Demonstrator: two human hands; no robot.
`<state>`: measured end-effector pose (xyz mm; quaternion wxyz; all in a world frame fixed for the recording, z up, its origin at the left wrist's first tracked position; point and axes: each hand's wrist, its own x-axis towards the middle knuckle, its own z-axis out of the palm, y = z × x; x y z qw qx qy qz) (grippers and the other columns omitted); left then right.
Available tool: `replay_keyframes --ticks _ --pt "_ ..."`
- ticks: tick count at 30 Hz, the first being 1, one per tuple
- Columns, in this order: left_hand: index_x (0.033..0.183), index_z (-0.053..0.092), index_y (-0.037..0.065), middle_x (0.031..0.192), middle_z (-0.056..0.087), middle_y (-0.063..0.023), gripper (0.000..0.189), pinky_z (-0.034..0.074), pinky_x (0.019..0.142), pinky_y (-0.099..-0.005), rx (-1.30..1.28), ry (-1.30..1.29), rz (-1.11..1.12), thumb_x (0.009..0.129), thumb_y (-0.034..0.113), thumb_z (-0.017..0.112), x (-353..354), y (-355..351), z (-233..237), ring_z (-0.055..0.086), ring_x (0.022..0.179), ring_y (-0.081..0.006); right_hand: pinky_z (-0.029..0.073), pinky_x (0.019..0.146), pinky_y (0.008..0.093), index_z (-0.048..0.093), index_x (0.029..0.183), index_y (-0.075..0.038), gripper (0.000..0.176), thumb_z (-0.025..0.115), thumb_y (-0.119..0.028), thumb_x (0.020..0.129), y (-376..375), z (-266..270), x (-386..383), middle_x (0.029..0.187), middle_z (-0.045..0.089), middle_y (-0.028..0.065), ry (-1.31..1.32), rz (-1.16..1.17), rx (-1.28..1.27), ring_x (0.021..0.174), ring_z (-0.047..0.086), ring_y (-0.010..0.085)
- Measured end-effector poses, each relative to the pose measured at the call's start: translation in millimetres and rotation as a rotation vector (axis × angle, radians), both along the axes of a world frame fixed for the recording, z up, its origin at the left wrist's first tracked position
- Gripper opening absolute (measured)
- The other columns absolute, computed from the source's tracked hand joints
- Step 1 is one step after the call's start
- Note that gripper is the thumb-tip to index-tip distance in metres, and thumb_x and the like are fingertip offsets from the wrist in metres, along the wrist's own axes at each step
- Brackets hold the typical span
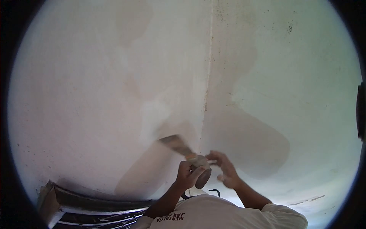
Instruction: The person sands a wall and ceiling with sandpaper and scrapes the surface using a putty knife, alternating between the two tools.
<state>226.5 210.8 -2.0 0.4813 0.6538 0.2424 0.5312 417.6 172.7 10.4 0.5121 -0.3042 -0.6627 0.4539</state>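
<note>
My left hand [187, 174] is closed around a small round container [203, 176] with a dark underside, held up close to a pale wall. My right hand [225, 168] is just right of it, fingers curled on the thin handle of a flat-bladed tool [174, 144]. The tool runs up and to the left over the container. Its blade is blurred and lies against the wall beside the corner seam [207, 84]. A white shirt with printed letters [213, 213] fills the bottom edge.
Two whitish wall faces meet at the vertical seam. Darker, damp-looking patches [255, 149] spread right of the seam and below the blade [145, 171]. A dark ledge with bars [80, 208] sits at the lower left. A dark object [360, 110] shows at the right edge.
</note>
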Motion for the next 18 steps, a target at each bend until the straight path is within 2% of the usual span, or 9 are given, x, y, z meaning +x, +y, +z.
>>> replay_keyframes --ticks 2,3,6,7,10,14,15,18 --pt "0.110 0.065 -0.003 0.090 0.071 -0.0096 0.025 0.053 0.080 -0.0301 0.198 -0.203 0.130 0.092 0.014 0.068 3 -5 0 0.067 0.086 -0.0153 0.041 0.106 0.0442 0.032 0.148 -0.002 0.089 0.081 -0.038 0.082 -20 -11 -3 0.138 0.048 0.0149 -0.098 0.092 -0.096 0.130 0.048 0.0240" --pt "0.113 0.063 -0.005 0.098 0.070 -0.0116 0.030 0.053 0.082 -0.0312 0.024 -0.399 0.159 0.090 0.013 0.070 10 -18 5 0.066 0.089 -0.0159 0.044 0.105 0.0416 0.041 0.142 -0.003 0.080 0.085 -0.021 0.078 -28 -8 -11 0.130 0.054 0.0137 -0.087 0.061 -0.153 0.124 0.054 0.0238" --pt "0.115 0.060 -0.007 0.105 0.068 -0.0136 0.036 0.053 0.082 -0.0306 0.068 -0.403 0.160 0.089 0.015 0.072 10 -26 18 0.066 0.089 -0.0167 0.046 0.104 0.0400 0.048 0.133 -0.002 0.062 0.081 -0.017 0.083 -32 -17 -24 0.124 0.056 0.0122 0.056 0.080 -0.276 0.118 0.057 0.0219" --pt "0.114 0.060 -0.007 0.105 0.068 -0.0144 0.035 0.053 0.081 -0.0305 0.116 -0.347 0.157 0.088 0.013 0.072 7 -27 15 0.066 0.090 -0.0175 0.049 0.097 0.0377 0.053 0.120 -0.003 0.043 0.077 -0.014 0.087 -31 -19 -27 0.120 0.058 0.0117 0.094 0.071 -0.198 0.113 0.059 0.0192" --pt "0.109 0.062 -0.007 0.105 0.068 -0.0145 0.027 0.052 0.080 -0.0300 0.178 -0.303 0.171 0.088 0.009 0.070 3 -30 15 0.066 0.089 -0.0173 0.049 0.090 0.0357 0.056 0.111 -0.003 0.032 0.076 -0.011 0.087 -25 -7 -26 0.119 0.058 0.0133 0.008 -0.004 -0.043 0.111 0.059 0.0186" --pt "0.086 0.067 -0.003 0.084 0.067 -0.0138 0.038 0.054 0.070 -0.0317 0.153 -0.398 0.418 0.088 0.035 0.071 -7 -30 35 0.062 0.076 -0.0203 0.047 0.090 0.0394 0.057 0.103 -0.004 0.023 0.073 -0.006 0.087 -22 9 -24 0.120 0.057 0.0159 0.015 0.019 0.126 0.115 0.058 0.0248" --pt "0.080 0.065 -0.001 0.074 0.063 -0.0117 0.048 0.052 0.059 -0.0316 0.128 -0.390 0.516 0.085 0.046 0.070 -9 -33 48 0.060 0.072 -0.0212 0.047 0.091 0.0407 0.056 0.102 -0.004 0.022 0.072 -0.005 0.087 -19 9 -23 0.120 0.057 0.0164 0.039 0.059 0.188 0.117 0.057 0.0266" --pt "0.077 0.062 0.000 0.071 0.061 -0.0116 0.046 0.050 0.052 -0.0305 0.333 -0.359 0.679 0.085 0.045 0.071 -33 -31 73 0.060 0.065 -0.0202 0.044 0.100 0.0467 0.052 0.094 -0.004 0.018 0.068 0.000 0.087 -13 25 -21 0.120 0.057 0.0189 0.058 0.054 0.323 0.121 0.055 0.0319"
